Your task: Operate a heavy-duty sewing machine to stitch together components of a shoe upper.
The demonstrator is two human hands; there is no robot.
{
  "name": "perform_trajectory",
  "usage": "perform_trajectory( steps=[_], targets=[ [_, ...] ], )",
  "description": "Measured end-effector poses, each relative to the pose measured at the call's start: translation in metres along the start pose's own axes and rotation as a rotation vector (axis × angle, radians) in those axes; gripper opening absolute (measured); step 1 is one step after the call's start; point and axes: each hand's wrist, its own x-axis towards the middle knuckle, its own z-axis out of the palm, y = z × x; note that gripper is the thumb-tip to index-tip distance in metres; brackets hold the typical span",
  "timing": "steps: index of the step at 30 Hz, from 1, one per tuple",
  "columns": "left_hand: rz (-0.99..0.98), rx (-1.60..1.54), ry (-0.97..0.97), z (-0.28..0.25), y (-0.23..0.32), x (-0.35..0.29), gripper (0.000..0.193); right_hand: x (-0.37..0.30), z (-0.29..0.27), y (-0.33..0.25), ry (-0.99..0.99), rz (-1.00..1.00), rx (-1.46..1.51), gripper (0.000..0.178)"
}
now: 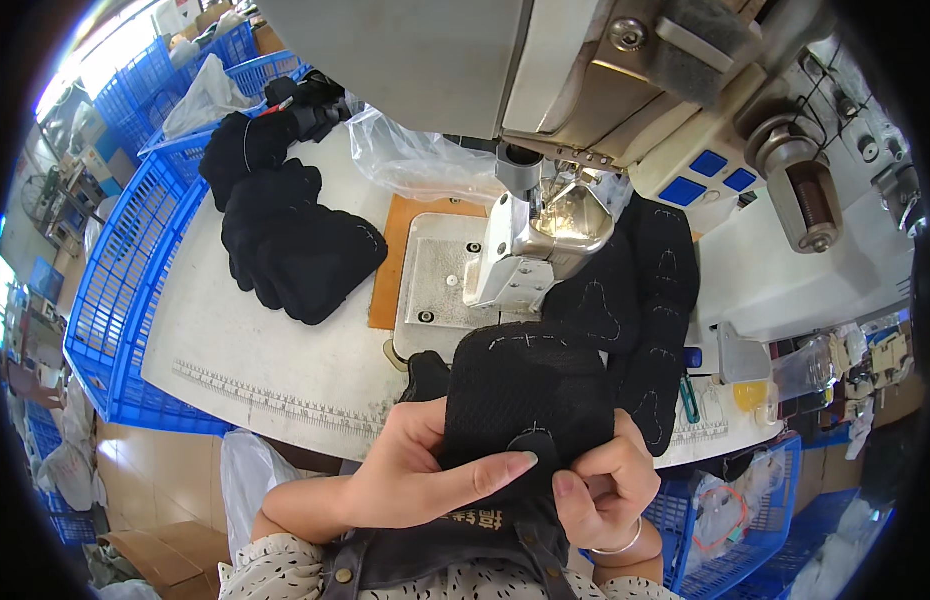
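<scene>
While the sewing machine (530, 255) stood at twelve o'clock from it, one black fabric piece (525, 385) was held up at the near edge of the counter (220, 335). Marks: white dashes (530, 339) along its top curve and around a small rounded tab (538, 441) at lower middle. Left hand (420, 472): clamped on the left side, thumb laid across the front to the tab. Right hand (613, 480): pinching the lower right edge between thumb and curled fingers. Step in hand, as judged: handling and checking the piece in front of the machine. Next move, as judged: called for an even grip on both edges, tab kept flat. Further stock: a heap of black pieces (295, 245) at ten o'clock; white-marked black panels (657, 345) at two o'clock. Writing: a printed measuring scale (275, 402) at nine o'clock, figures too small to tell; gold lettering (475, 518) on the dark apron (400, 555) at seven o'clock, partly covered. Brands: none identified.
</scene>
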Motion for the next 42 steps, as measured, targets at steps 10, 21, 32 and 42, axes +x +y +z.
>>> perform_trajectory(
  steps=[10, 21, 32, 42],
  targets=[
    [0.149, 0.177, -0.039, 0.003, -0.002, -0.002, 0.007, -0.005, -0.005, -0.004, -0.038, 0.024, -0.086, 0.012],
    [0.144, 0.171, 0.003, 0.005, -0.004, -0.004, 0.008, 0.0, -0.002, -0.007, -0.022, -0.004, -0.027, 0.012],
    [0.174, 0.199, -0.034, 0.0, 0.002, 0.004, 0.006, 0.0, -0.002, -0.003, -0.025, -0.016, 0.006, 0.011],
    [0.328, 0.511, -0.045, -0.002, 0.006, 0.009, 0.015, 0.004, -0.008, -0.007, -0.137, 0.004, -0.076, 0.012]
  ],
)
